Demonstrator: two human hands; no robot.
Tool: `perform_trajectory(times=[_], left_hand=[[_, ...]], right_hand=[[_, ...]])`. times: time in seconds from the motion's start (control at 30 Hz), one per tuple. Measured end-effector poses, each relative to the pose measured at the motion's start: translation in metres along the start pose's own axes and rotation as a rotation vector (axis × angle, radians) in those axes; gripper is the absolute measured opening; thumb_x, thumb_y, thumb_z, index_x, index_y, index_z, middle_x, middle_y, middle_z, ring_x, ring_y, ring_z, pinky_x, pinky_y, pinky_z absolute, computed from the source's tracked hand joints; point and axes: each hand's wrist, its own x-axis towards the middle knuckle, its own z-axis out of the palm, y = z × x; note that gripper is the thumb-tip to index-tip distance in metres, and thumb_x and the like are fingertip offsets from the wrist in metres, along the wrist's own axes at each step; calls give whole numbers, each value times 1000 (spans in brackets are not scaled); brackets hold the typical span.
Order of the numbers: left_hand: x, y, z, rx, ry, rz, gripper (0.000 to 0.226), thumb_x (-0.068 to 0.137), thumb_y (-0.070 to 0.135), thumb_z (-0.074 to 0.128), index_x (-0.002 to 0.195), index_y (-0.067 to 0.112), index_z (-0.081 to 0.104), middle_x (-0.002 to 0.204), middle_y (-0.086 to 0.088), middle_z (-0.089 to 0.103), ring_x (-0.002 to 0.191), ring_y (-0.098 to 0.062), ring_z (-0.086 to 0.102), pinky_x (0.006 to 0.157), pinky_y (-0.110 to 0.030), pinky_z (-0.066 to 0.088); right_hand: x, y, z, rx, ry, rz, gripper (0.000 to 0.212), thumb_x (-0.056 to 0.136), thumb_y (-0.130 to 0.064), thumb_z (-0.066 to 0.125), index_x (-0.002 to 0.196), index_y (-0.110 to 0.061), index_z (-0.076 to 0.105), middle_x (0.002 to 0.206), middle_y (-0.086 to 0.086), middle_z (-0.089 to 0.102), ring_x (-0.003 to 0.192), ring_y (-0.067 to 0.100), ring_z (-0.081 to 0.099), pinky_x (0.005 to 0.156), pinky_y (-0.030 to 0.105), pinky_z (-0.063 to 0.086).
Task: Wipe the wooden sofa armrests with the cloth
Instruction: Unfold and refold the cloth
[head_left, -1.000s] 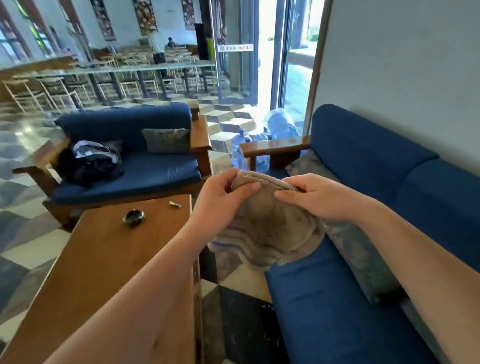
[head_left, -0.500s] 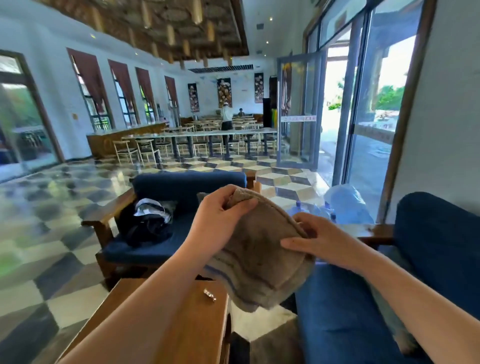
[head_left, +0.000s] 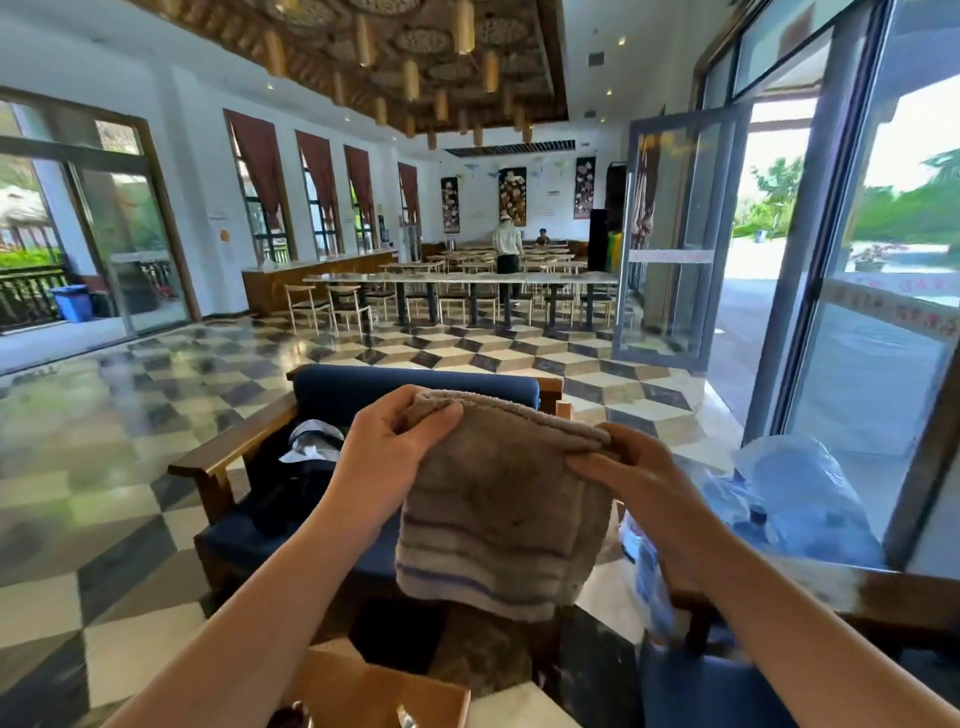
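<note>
The left hand (head_left: 387, 447) is pinching the upper left corner of the cloth (head_left: 498, 509) between thumb and curled fingers, while the right hand (head_left: 639, 483) is gripping its upper right edge, so the folded, brownish terry cloth with faint blue stripes is hanging slack between them at the centre of the frame, touching no wood. The nearest wooden armrest (head_left: 893, 597) is lying low at the right edge, just below and right of the right hand, its long axis running roughly left to right; that hand looks better placed to bring the cloth down onto it. Further out, the blue-cushioned sofa (head_left: 415, 387) behind the cloth is showing another flat, dark armrest (head_left: 234, 447) at centre left, beyond the left hand.
</note>
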Motion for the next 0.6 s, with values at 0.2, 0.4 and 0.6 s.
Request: perform_trajectory(times=[0.2, 0.4, 0.6], left_hand=[[135, -74, 5, -139, 54, -27, 12, 89, 38, 76, 92, 27, 78, 87, -4, 78, 78, -18, 75, 63, -23, 59], [281, -131, -8, -167, 89, -10, 27, 80, 51, 75, 93, 28, 77, 92, -5, 77, 90, -25, 74, 76, -39, 60], [368, -201, -34, -86, 138, -3, 15, 89, 42, 73, 97, 30, 78, 91, 4, 76, 90, -14, 73, 78, -31, 60]], right_hand=[[148, 28, 4, 115, 78, -10, 13, 92, -21, 75, 103, -25, 82, 100, 3, 80, 94, 17, 76, 74, 22, 58], [305, 49, 19, 106, 78, -91, 15, 89, -27, 78, 103, -25, 82, 99, 2, 81, 92, 17, 76, 71, 20, 58], [437, 110, 56, 237, -58, -62, 18, 83, -33, 79, 99, -25, 80, 99, 2, 78, 95, 18, 74, 76, 27, 58]])
